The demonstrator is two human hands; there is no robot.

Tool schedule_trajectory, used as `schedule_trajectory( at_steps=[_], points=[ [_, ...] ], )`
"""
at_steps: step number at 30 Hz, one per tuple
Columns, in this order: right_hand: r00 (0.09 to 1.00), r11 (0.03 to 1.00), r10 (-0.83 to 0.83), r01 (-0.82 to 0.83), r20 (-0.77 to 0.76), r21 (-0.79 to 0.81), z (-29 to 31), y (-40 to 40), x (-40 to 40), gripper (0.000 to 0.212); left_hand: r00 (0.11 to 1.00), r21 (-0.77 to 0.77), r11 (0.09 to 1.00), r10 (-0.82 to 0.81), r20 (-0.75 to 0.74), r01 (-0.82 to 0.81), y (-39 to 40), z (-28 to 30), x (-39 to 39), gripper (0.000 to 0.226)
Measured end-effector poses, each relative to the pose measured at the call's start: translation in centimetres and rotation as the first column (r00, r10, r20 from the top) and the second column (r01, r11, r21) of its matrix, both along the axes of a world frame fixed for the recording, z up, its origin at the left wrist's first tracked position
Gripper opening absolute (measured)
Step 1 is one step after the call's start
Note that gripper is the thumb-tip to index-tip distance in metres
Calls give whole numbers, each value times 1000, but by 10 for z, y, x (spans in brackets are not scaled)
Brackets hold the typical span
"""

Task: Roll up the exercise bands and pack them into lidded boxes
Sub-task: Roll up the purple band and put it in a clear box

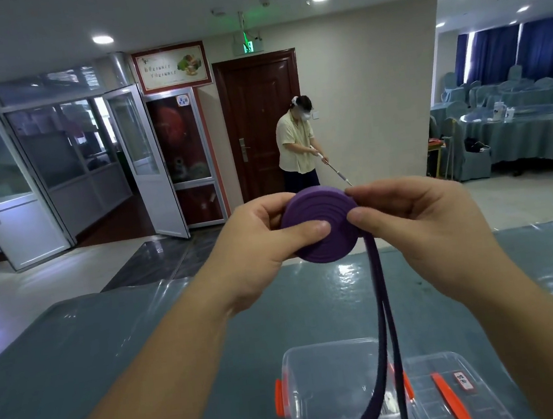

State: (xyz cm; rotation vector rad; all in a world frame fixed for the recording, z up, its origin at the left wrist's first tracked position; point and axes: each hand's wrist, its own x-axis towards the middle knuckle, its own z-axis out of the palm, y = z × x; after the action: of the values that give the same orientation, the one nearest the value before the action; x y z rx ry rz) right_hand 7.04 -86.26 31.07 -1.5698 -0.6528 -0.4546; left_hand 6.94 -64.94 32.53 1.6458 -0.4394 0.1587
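Both hands hold the purple exercise band (318,225) up above the table (111,348). My left hand (258,242) grips the rolled coil, thumb across its flat face, which is turned toward me. My right hand (418,227) pinches the coil's right edge. Its loose tail hangs straight down over the clear box (327,393), whose lid (461,391) lies just beside it.

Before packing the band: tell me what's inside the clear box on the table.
The clear box looks empty through its walls; the purple band's loose tail hangs in front of it. The box's near part is out of frame.
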Motion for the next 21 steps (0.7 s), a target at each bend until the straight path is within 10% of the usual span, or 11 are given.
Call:
schedule_trajectory(
  at_steps=[4,10,16,21],
  points=[
    [999,997,38,-37,-19,62,-2,1,2,38,998,-191,981,-31,-53,21,-6,-10,2,43],
    [999,983,-34,38,26,-182,1,-1,2,32,998,250,967,47,30,-53,7,-1,5,36],
    [999,998,-40,40,-7,42,-6,0,3,34,996,-147,989,-18,-87,5,-2,-9,6,40],
    [997,989,-79,77,-8,-129,-7,-1,1,33,1000,225,974,20,1,-20,3,-3,5,37]
  ],
)
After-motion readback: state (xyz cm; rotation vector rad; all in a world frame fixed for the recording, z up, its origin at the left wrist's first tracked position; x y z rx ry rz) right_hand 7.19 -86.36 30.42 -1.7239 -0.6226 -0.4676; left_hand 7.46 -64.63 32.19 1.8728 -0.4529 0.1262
